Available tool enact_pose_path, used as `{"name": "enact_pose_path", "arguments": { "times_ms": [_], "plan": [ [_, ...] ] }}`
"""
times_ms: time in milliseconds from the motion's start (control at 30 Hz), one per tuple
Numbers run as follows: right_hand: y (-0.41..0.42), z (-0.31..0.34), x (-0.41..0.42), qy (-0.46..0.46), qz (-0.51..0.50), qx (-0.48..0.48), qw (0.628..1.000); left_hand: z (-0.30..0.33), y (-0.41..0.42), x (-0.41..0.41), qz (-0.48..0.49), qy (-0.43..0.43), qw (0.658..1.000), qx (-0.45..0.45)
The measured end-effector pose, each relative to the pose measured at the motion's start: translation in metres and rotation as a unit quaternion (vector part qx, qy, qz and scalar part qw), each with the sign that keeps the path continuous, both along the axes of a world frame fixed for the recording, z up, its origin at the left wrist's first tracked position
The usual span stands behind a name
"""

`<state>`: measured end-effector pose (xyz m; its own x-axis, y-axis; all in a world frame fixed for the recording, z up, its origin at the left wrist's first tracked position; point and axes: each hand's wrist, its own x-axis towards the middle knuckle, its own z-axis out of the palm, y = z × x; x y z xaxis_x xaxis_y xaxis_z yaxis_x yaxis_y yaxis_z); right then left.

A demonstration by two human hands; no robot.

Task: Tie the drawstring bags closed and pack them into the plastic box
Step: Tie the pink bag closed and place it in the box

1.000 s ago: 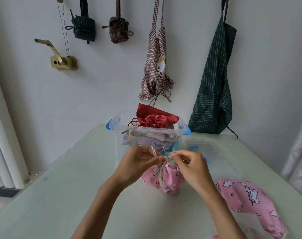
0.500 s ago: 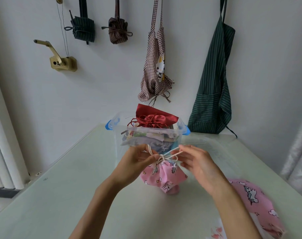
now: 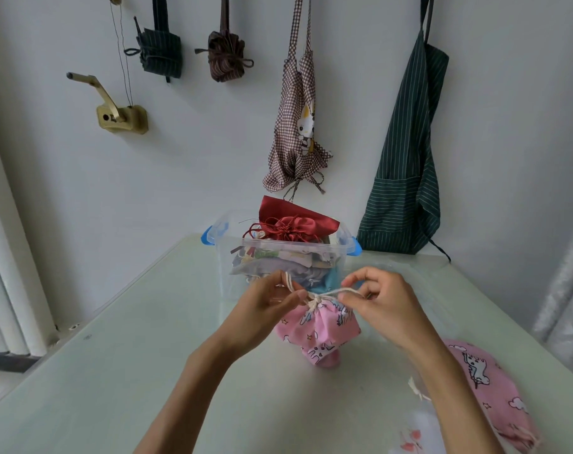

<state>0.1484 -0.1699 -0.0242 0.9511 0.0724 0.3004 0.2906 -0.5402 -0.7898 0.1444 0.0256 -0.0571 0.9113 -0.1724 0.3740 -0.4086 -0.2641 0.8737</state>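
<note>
Your left hand (image 3: 265, 309) and right hand (image 3: 381, 301) each pinch an end of the cream cord (image 3: 336, 292), drawn apart to cinch the pink bag (image 3: 321, 326), which stands on the tabletop (image 3: 115, 371) just before the clear plastic box (image 3: 288, 253). Its soft printed cloth gathers into pleats at the neck; a second pink bag (image 3: 488, 385) lies flat and untied at right.

Plastic box (image 3: 280, 257) at worktop (image 3: 115, 371) rear, bags inside. Drawstring bag (image 3: 319, 329) on worktop directly before box, between left hand (image 3: 262, 309) and right hand (image 3: 386, 306). Second bag (image 3: 488, 388) right, lying flat.
</note>
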Motion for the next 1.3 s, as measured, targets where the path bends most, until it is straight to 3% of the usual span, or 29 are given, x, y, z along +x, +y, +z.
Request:
{"name": "enact_pose_path", "arguments": {
  "times_ms": [267,467,633,800,900,967,1100,1233,1300],
  "plan": [
    [0.01,-0.008,0.002,0.015,0.044,0.005,0.999,-0.004,-0.005,0.001,0.033,-0.002,0.999,0.023],
    [0.011,-0.011,0.001,0.084,0.042,-0.078,0.992,-0.011,-0.002,0.003,0.044,0.009,0.996,0.083],
    [0.018,-0.007,-0.002,-0.114,-0.102,-0.142,0.978,-0.006,-0.008,0.001,0.058,-0.001,0.996,0.071],
    [0.025,-0.003,-0.007,-0.145,-0.146,-0.175,0.963,0.001,-0.01,-0.004,0.023,-0.001,1.0,0.018],
    [0.014,-0.003,-0.002,-0.124,-0.158,-0.124,0.972,0.006,-0.002,-0.005,0.051,0.002,0.997,-0.052],
    [0.001,-0.004,0.002,-0.076,-0.097,-0.071,0.99,0.009,0.004,-0.006,0.064,0.008,0.993,-0.094],
    [-0.018,-0.003,0.001,0.014,0.035,-0.011,0.999,0.007,0.007,-0.004,0.109,-0.008,0.992,-0.06],
    [-0.025,-0.004,0.001,-0.045,-0.085,0.108,0.989,0.004,0.013,-0.001,0.188,0.012,0.974,-0.129],
    [-0.023,-0.011,0.005,-0.06,-0.149,0.078,0.984,0.002,0.013,-0.001,0.223,0.012,0.966,-0.131]
  ]
}}
